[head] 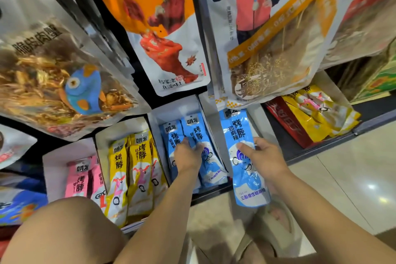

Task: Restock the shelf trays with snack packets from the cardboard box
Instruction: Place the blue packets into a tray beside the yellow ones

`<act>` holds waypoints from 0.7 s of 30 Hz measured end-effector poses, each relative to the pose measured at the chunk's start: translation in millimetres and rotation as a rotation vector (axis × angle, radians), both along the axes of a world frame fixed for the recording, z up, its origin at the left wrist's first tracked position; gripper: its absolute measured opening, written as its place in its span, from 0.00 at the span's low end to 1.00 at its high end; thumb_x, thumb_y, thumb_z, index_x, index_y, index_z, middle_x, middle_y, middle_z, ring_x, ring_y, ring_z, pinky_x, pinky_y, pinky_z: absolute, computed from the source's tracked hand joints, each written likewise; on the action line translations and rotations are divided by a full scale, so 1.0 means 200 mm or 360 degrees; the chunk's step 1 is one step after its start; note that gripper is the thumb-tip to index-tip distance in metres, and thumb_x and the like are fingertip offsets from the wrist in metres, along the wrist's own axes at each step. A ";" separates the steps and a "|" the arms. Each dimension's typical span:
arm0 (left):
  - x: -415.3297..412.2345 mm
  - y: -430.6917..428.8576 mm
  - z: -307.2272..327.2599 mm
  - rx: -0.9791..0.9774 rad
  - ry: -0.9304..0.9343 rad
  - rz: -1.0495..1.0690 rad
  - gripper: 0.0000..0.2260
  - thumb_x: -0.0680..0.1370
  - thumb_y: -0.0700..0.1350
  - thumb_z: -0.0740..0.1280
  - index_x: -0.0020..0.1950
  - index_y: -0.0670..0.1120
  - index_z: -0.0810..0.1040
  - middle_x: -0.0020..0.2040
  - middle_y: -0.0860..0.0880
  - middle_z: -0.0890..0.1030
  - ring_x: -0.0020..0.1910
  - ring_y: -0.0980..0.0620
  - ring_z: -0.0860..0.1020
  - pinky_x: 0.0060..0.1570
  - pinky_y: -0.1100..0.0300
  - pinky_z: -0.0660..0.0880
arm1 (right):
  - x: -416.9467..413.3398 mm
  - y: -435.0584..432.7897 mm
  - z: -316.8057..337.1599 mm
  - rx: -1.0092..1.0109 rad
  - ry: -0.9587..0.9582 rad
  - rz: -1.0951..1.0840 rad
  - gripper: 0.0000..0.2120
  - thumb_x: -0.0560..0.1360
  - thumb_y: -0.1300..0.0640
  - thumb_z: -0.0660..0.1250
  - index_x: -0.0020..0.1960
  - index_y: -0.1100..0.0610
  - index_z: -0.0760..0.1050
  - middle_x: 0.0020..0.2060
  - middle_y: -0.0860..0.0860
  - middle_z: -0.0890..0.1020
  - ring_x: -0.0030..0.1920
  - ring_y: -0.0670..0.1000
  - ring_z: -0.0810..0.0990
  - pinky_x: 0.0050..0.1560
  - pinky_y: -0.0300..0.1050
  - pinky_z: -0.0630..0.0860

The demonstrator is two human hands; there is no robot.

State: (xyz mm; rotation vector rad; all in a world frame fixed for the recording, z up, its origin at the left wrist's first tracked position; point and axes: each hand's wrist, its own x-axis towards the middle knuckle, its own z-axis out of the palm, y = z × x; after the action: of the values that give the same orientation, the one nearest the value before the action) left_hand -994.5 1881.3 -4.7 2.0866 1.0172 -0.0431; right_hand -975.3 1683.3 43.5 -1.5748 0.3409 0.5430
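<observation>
Blue-packet tray (pixel 169 111) beneath orange pouch (pixel 162 28)

The blue packet (pixel 239 128) in the right hand (pixel 263 156) is thin, smooth, shiny plastic with small crinkles, and the yellow packets (pixel 137 167) and pink packets (pixel 79 180) at the lower left have the same shiny plastic skin. The big bags (pixel 162 28) hanging across the top are glossy plastic too, with white glare, while the white tray wall (pixel 177 109) in the middle looks dull and flat. The floor (pixel 353 178) at the lower right is smooth, polished tile with bright spots of light, and the slipper (pixel 285 229) at the bottom looks soft and matt.
</observation>
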 end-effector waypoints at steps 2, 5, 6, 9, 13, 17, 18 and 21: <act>-0.01 0.01 0.00 -0.0013 -0.0017 -0.0022 0.24 0.79 0.52 0.69 0.72 0.43 0.72 0.39 0.49 0.80 0.35 0.55 0.76 0.29 0.63 0.68 | 0.00 0.02 0.02 0.0007 0.0004 0.0015 0.06 0.76 0.57 0.74 0.51 0.58 0.81 0.37 0.52 0.87 0.35 0.53 0.87 0.35 0.47 0.83; -0.06 0.01 0.04 -0.0059 0.0005 -0.0055 0.19 0.80 0.49 0.69 0.67 0.41 0.76 0.46 0.49 0.80 0.43 0.52 0.77 0.34 0.64 0.71 | -0.01 0.05 0.04 0.0017 0.0021 0.0033 0.07 0.76 0.57 0.74 0.51 0.58 0.81 0.35 0.52 0.87 0.31 0.49 0.85 0.28 0.41 0.78; -0.08 0.02 0.06 -0.0071 0.0000 -0.0037 0.18 0.80 0.47 0.69 0.67 0.40 0.76 0.50 0.47 0.81 0.47 0.50 0.78 0.38 0.64 0.74 | -0.01 0.06 0.05 0.0028 0.0039 0.0032 0.07 0.76 0.57 0.74 0.51 0.59 0.81 0.36 0.52 0.87 0.30 0.49 0.85 0.26 0.39 0.77; -0.17 0.09 0.09 -0.0096 -0.0157 0.0090 0.23 0.79 0.45 0.71 0.73 0.44 0.72 0.64 0.45 0.80 0.59 0.48 0.80 0.56 0.59 0.77 | -0.02 0.10 0.06 0.0059 0.0105 0.0033 0.07 0.76 0.57 0.74 0.51 0.60 0.81 0.37 0.55 0.87 0.30 0.51 0.85 0.26 0.41 0.78; -0.32 0.24 0.08 0.0173 -0.0362 0.0285 0.23 0.76 0.50 0.71 0.71 0.52 0.72 0.58 0.44 0.79 0.51 0.42 0.81 0.52 0.43 0.81 | -0.03 0.18 0.06 0.0079 0.0175 0.0051 0.06 0.76 0.59 0.73 0.50 0.60 0.80 0.37 0.55 0.87 0.35 0.56 0.87 0.38 0.52 0.84; -0.44 0.32 0.11 -0.0052 -0.0304 0.0378 0.27 0.79 0.42 0.69 0.77 0.49 0.67 0.63 0.48 0.80 0.53 0.48 0.82 0.57 0.50 0.80 | -0.06 0.30 0.05 0.0096 0.0211 0.0112 0.04 0.76 0.61 0.72 0.49 0.60 0.80 0.38 0.56 0.87 0.38 0.59 0.87 0.44 0.60 0.84; -0.46 0.33 0.11 -0.0093 -0.0294 0.0343 0.26 0.80 0.42 0.69 0.77 0.49 0.67 0.61 0.48 0.81 0.54 0.50 0.81 0.57 0.53 0.79 | -0.06 0.34 0.05 0.0102 0.0208 0.0123 0.05 0.75 0.61 0.72 0.50 0.61 0.80 0.39 0.57 0.87 0.39 0.60 0.87 0.45 0.62 0.84; -0.48 0.36 0.08 -0.0103 -0.0269 0.0216 0.22 0.80 0.41 0.67 0.75 0.50 0.71 0.59 0.50 0.82 0.54 0.51 0.80 0.57 0.53 0.79 | -0.08 0.47 0.02 0.0128 0.0178 0.0150 0.07 0.73 0.63 0.74 0.50 0.63 0.80 0.40 0.59 0.87 0.40 0.61 0.87 0.46 0.66 0.83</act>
State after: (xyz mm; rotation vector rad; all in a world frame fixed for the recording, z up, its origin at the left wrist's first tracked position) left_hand -1090.0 1953.5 11.3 1.9232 1.0371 0.1643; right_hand -991.4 1778.0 48.3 -1.4915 0.3264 0.7112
